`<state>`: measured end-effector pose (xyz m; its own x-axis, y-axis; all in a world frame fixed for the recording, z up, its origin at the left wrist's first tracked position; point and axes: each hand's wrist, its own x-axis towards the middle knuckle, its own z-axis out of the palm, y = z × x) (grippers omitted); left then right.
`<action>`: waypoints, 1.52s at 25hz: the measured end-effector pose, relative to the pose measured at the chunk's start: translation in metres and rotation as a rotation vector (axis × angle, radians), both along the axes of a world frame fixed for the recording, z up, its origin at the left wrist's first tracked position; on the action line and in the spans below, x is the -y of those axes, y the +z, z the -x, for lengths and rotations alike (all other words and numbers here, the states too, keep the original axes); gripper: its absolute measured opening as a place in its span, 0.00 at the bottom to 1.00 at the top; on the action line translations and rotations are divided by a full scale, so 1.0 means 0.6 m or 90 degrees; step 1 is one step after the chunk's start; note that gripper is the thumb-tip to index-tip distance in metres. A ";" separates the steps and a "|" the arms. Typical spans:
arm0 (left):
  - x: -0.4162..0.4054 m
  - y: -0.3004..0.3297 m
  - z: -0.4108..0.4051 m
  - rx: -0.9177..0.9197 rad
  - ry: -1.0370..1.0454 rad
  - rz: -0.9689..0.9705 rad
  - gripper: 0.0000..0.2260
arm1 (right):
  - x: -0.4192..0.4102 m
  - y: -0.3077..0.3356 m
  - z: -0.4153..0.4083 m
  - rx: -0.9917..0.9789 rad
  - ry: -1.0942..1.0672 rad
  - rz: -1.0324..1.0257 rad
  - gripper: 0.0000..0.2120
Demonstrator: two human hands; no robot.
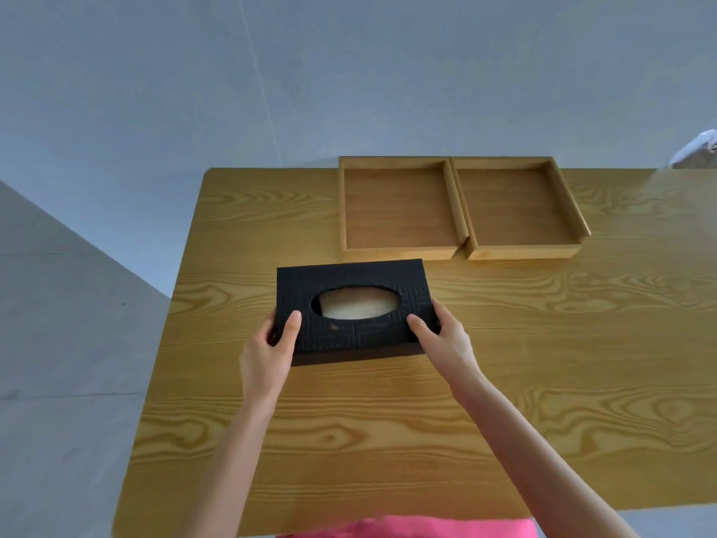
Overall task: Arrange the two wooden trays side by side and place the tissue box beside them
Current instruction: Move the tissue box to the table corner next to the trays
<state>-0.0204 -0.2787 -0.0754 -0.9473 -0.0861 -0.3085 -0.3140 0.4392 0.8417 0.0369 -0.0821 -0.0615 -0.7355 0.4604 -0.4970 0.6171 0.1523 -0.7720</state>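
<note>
Two shallow wooden trays stand side by side at the table's far edge, their inner walls touching: the left tray (395, 205) and the right tray (516, 203). Both are empty. A black textured tissue box (351, 337) with an oval opening showing pale tissue sits in front of the left tray, a small gap apart from it. My left hand (271, 353) grips the box's left end, thumb on top. My right hand (446, 337) grips its right end, thumb on top. Whether the box rests on the table or is slightly lifted I cannot tell.
The wooden table (504, 382) has its left edge close to the box and its far edge against a grey wall. A white and grey object (696, 151) lies at the far right corner. A pink garment (407, 528) shows at the near edge.
</note>
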 end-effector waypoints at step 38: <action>0.133 -0.081 0.096 -0.149 -0.307 0.512 0.37 | 0.108 -0.083 0.147 -0.189 0.548 -0.569 0.32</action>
